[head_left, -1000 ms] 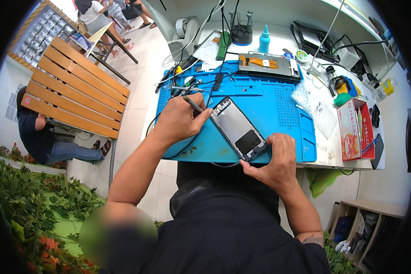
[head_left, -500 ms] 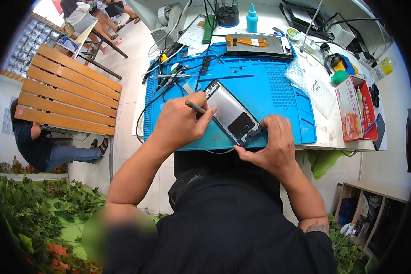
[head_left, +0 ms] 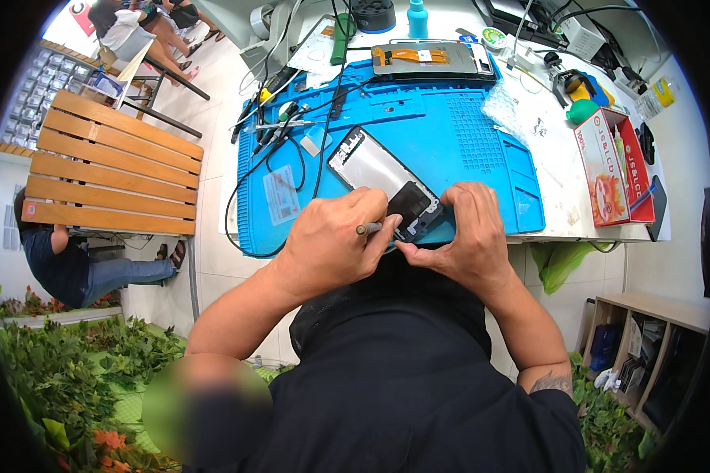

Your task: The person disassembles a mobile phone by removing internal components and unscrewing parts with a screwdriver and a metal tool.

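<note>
On the near edge of the blue repair mat (head_left: 418, 118) lies a phone frame (head_left: 364, 162), silver inside with a black patch at its near end. It rests tilted across the mat, its far end pointing left. My left hand (head_left: 331, 236) is closed in a pinch round a slim, greyish, stick-shaped tool (head_left: 367, 229), over the near left side of the frame. The tool's tip is hidden behind my fingers. With thumb and fingers, my right hand (head_left: 477, 236) grips the near right corner of the frame.
Farther back lies a phone screen (head_left: 402, 59) with an orange ribbon cable. Screwdrivers (head_left: 280, 126) and black cables crowd the mat's left side, near a clear card (head_left: 282, 195). Bubble wrap (head_left: 506, 110) and a red-and-white box (head_left: 603, 173) stand to the right. A blue bottle (head_left: 416, 20) is behind.
My left hand and its tool have moved nearer to me, from the frame's middle to its near end. The clear card now shows beside it. The whole view has shifted slightly.
</note>
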### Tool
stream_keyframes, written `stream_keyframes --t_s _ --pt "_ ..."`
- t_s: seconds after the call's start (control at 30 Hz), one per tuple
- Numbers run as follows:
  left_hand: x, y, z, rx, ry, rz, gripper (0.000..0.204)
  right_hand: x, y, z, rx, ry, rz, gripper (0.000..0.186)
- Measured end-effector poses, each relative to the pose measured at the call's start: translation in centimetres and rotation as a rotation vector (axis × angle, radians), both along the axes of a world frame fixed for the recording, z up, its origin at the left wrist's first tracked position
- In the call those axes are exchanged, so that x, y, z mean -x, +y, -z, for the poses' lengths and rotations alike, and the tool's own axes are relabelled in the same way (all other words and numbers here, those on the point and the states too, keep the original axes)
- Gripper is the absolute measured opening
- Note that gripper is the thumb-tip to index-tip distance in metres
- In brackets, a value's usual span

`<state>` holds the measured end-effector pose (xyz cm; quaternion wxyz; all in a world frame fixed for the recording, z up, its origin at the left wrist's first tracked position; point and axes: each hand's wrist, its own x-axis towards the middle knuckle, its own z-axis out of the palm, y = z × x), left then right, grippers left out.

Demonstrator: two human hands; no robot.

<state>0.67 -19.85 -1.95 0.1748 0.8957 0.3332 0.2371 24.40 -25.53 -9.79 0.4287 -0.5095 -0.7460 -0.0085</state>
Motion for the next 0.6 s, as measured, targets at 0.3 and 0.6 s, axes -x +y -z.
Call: stream_keyframes --t_s 0.3,0.6 --pt "-0.6 -0.7 0.0 -0.011 0.01 0.046 0.03 -0.1 0.1 0.3 -0.016 0.001 0.0 0.072" --pt "-1.2 -1.2 -0.2 0.017 0.013 0.095 0.032 -0.5 0.1 0.3 0.027 -0.024 -0.007 0.073"
